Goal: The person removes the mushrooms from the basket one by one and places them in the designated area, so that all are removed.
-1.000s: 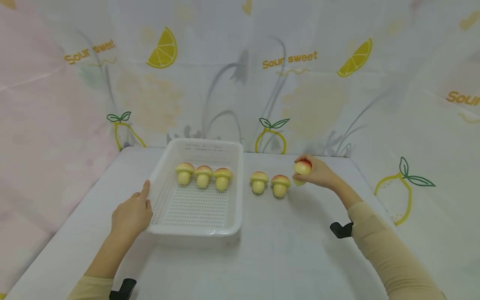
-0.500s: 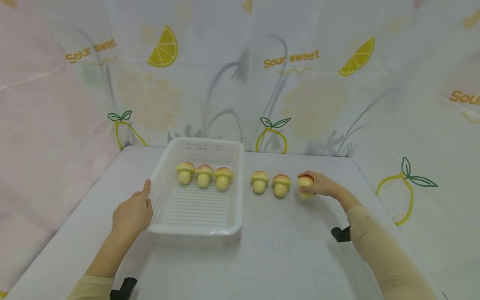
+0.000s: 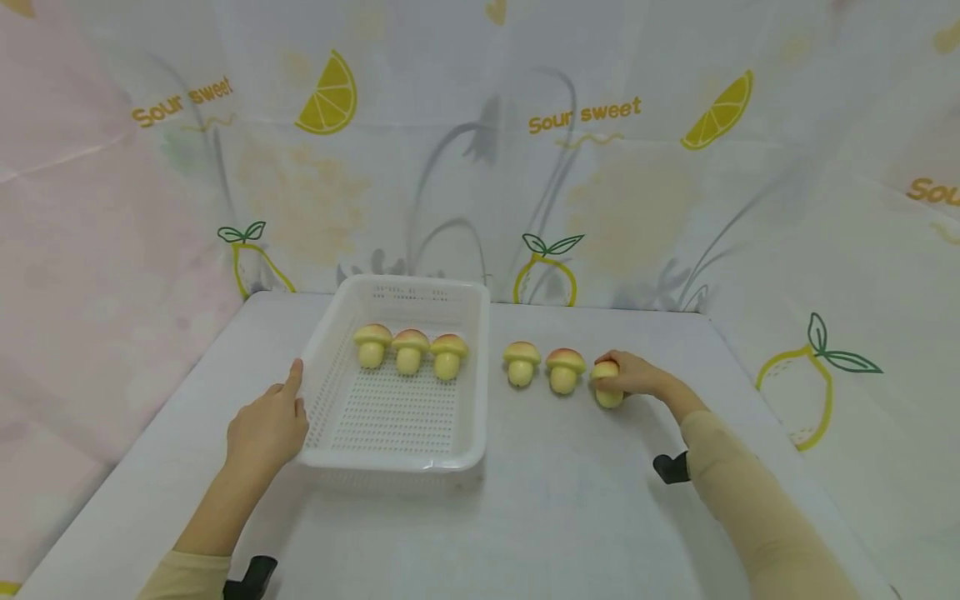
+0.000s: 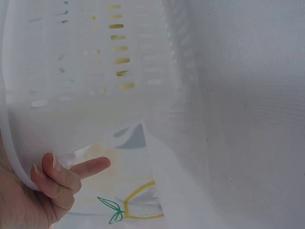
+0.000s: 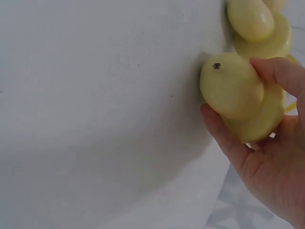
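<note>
In the head view, my right hand pinches a yellow toy mushroom low at the table, right of two others. The right wrist view shows thumb and fingers around this mushroom, its stem end facing the camera. My left hand is at the left rim of the white basket, index finger extended along it. Seen from the left wrist, the other fingers of the left hand curl round the basket edge. Three red-topped mushrooms lie in a row inside the basket.
Two more mushrooms, one near the basket and another beside it, lie on the white table. A patterned cloth hangs behind the table and at its sides.
My right hand has brought its mushroom down and slightly nearer to me, to the right end of the loose row. The left hand stays at the basket rim.
</note>
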A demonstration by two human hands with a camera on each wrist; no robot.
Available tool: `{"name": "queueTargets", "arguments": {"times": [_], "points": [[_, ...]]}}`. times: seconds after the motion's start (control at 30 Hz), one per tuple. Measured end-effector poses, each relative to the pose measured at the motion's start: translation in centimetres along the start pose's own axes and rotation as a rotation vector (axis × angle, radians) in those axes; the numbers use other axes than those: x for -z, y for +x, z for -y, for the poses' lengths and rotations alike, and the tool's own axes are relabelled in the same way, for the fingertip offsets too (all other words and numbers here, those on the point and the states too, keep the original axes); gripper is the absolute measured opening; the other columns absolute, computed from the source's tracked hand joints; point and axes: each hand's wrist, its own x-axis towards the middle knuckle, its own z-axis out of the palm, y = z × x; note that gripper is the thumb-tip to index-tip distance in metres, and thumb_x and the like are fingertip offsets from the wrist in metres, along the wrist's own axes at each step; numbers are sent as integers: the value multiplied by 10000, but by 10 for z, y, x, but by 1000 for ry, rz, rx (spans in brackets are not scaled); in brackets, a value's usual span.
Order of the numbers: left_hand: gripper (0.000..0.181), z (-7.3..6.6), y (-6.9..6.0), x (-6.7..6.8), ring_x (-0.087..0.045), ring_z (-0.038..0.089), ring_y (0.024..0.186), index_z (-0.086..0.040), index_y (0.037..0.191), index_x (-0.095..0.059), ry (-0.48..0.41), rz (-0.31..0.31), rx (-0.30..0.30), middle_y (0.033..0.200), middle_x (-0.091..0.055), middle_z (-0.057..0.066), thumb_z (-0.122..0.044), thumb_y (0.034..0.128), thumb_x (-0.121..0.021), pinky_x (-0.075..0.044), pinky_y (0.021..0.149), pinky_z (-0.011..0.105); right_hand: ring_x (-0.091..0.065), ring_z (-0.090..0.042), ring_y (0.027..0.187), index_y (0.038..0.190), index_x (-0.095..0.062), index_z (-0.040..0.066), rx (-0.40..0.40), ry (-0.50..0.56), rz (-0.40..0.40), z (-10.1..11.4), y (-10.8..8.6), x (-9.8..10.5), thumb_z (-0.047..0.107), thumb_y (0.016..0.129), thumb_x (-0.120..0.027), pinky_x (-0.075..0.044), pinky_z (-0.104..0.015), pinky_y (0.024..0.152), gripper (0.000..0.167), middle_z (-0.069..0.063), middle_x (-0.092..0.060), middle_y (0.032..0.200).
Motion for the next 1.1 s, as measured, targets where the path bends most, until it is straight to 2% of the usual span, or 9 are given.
{"name": "queueTargets", "arguments": {"times": [0.2,0.57,0.67,0.87,1.1], "points": [[563,0,-1,0,-503,290,546,59,1475,-243,-3,1,-5,1186,-532,365,-95,962,-416,-430,453,403,-541,-258,919,1301,-466,-72,-13,-10,-9,0,1,-1,234,876,-626,-498,-323,679,547,-204,-538,1135],[567,0,0,1,-508,296,565,46,1484,-228,-1,22,15,1198,-525,362,-102,967,-408,-432,469,413,-533,-286,933,1276,-476,-109,58,-49,-54,-2,1,1,270,870,-625,-487,-309,684,575,-240,-546,1136],[565,-1,0,1,-501,289,556,52,1481,-231,-4,22,13,1188,-530,362,-100,967,-409,-426,463,401,-527,-293,964,1291,-479,-99,45,-54,-62,-1,0,1,290,863,-629,-477,-306,718,597,-234,-548,1160],[561,-1,0,2,-491,275,545,59,1476,-237,-4,10,3,1191,-526,368,-97,967,-412,-422,456,387,-509,-348,1028,1317,-440,-112,36,-71,-49,2,-2,2,332,875,-627,-468,-379,775,654,-278,-513,1213],[556,-1,-2,1,-460,252,518,63,1475,-239,-9,13,-1,1175,-530,370,-95,968,-406,-402,442,357,-520,-317,1034,1348,-413,-100,-8,-67,-29,1,1,2,356,858,-669,-484,-384,781,717,-258,-507,1240]]}}
